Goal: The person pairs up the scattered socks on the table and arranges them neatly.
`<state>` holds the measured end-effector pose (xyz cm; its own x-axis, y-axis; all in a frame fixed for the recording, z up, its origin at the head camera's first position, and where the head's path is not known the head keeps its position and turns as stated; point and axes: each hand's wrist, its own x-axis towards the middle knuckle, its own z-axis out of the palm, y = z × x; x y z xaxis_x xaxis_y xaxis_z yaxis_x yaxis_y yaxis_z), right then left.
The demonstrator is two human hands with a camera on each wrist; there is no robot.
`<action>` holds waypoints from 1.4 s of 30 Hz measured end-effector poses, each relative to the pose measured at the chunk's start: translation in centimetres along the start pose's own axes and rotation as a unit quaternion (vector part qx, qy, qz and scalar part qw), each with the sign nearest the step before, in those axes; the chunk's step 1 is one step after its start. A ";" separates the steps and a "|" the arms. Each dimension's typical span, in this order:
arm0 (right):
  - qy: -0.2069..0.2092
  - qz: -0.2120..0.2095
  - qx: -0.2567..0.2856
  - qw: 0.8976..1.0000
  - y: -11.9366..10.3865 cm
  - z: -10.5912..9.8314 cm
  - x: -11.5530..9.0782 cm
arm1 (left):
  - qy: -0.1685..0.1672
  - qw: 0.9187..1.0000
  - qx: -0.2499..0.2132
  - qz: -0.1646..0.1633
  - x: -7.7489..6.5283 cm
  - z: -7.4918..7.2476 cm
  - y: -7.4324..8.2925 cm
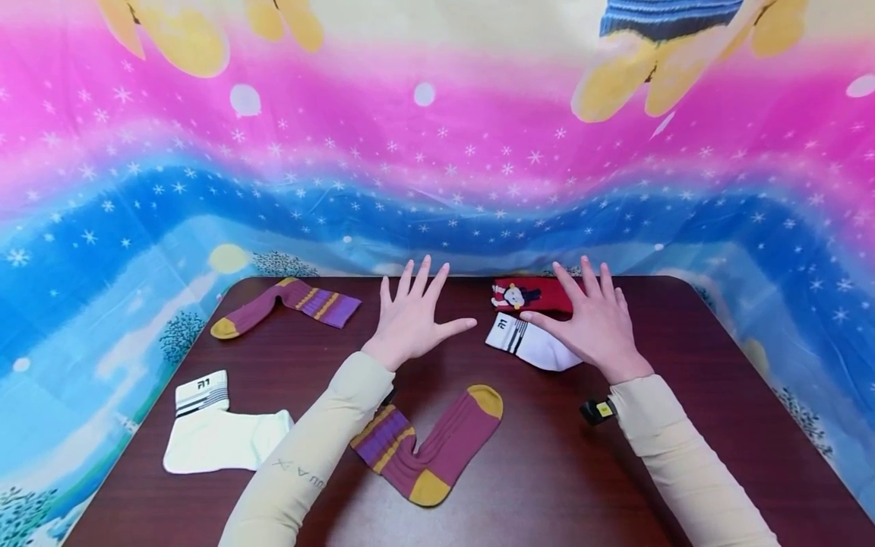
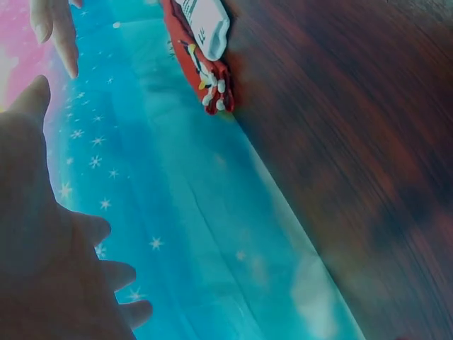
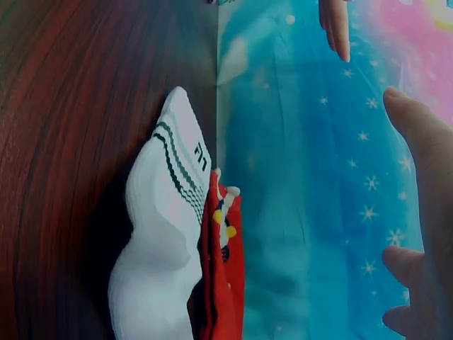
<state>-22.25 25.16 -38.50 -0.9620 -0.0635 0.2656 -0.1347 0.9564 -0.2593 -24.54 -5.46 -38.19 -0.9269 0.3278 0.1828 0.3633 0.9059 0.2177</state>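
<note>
Both hands are held up over the table with fingers spread, and neither holds anything. In the head view my left hand (image 1: 412,319) is between a maroon sock with purple and yellow stripes (image 1: 301,302) and the white sock at right. My right hand (image 1: 601,323) overlaps that white sock (image 1: 536,346) with black stripes and a red sock (image 1: 522,295) with a cartoon figure. The right wrist view shows this white sock (image 3: 159,227) lying beside the red sock (image 3: 228,276). Another maroon sock (image 1: 451,448) lies folded below the left hand.
A second white sock (image 1: 212,433) lies at the left, partly hidden by the left sleeve (image 1: 307,456). The dark wooden table (image 1: 560,471) meets a colourful patterned cloth (image 1: 437,182) at its back and sides. A small black strap end (image 1: 597,411) shows at the right cuff.
</note>
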 end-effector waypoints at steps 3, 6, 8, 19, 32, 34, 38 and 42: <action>-0.005 -0.004 -0.003 1.000 -0.4 -0.1 0.0 | -0.002 1.000 0.003 0.000 -0.3 -0.3 -0.3; -0.008 -0.007 -0.007 1.000 -0.7 -0.2 0.0 | -0.002 1.000 0.011 0.003 -0.5 -0.5 -0.5; -0.008 -0.010 -0.008 1.000 -0.9 -0.3 0.0 | 0.001 1.000 0.016 0.005 -0.5 -0.7 -0.7; -0.012 -0.018 0.006 1.000 -1.9 0.0 -0.1 | 0.003 1.000 0.014 0.003 -2.1 -1.6 -2.7; -0.025 -0.034 0.016 0.999 -3.2 -0.1 -0.4 | 0.001 1.000 0.010 -0.009 -3.7 -2.9 -4.9; -0.028 -0.039 0.018 0.999 -3.5 0.0 -0.5 | -0.002 1.000 0.007 -0.010 -4.1 -3.1 -5.1; -0.026 -0.046 0.028 0.998 -4.1 0.0 -0.7 | -0.003 1.000 0.005 -0.018 -4.8 -3.6 -5.8; -0.022 -0.058 0.043 0.997 -4.8 0.1 -0.9 | 0.000 1.000 0.002 -0.024 -5.0 -4.0 -6.7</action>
<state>-20.82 20.62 -37.61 -0.9483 -0.1863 0.2571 -0.2634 0.9137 -0.3094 -21.96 -14.24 -36.77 -0.9436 0.2832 0.1717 0.3172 0.9219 0.2225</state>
